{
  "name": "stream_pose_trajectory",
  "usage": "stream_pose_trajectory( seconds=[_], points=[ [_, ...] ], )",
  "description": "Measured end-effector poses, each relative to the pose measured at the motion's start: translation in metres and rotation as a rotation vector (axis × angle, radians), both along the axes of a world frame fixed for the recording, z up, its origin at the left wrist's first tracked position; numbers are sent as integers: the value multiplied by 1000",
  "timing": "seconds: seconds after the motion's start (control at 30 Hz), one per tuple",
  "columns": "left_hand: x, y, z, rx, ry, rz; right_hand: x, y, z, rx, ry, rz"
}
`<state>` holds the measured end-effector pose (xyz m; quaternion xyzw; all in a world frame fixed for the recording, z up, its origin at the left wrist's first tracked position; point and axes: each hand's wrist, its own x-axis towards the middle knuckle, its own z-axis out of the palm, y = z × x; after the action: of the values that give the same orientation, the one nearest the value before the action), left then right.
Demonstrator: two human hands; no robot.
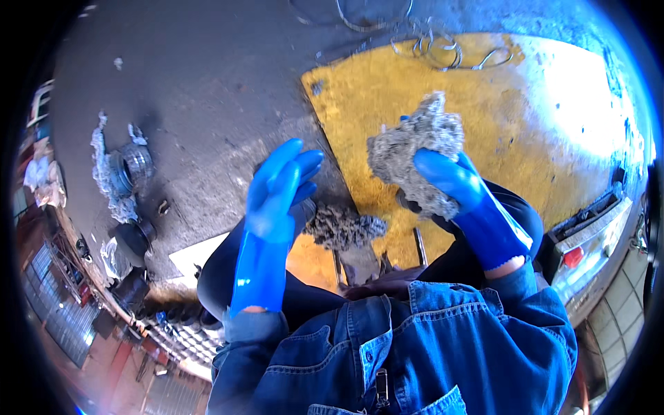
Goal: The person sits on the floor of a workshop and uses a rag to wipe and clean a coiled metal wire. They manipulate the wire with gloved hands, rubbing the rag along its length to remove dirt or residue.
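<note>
As the right hand (465, 187) grips, the grey clump (403, 150) juts past its fingers (443, 169).

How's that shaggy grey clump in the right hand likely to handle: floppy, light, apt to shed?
The shaggy grey clump probably gives when squeezed, since its surface looks matted and fibrous. It seems fairly light: the right hand alone holds it, from one side. Its ragged edges suggest bits may shed.

A workshop is suggested by the stained grey floor (207, 76), by tangled wire or cord (446, 68) strewn across the far edge of the worn yellow sheet (498, 124), and by a ring-shaped part (137, 162) set beyond its left edge.
</note>
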<state>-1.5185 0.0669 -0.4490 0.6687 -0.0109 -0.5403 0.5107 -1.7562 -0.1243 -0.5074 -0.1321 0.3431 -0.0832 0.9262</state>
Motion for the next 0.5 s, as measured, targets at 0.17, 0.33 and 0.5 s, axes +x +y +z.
stream_pose_trajectory(
  seconds=[0.17, 0.33, 0.5],
  points=[
    [-45, -34, 23, -38, 43, 32, 17, 35, 55, -819, -84, 136],
    [-65, -14, -17, -659, 812, 58, 19, 78, 120, -1807, 156, 234],
    [-96, 11, 26, -590, 740, 27, -3, 110, 110, -1625, 5, 179]
  ],
)
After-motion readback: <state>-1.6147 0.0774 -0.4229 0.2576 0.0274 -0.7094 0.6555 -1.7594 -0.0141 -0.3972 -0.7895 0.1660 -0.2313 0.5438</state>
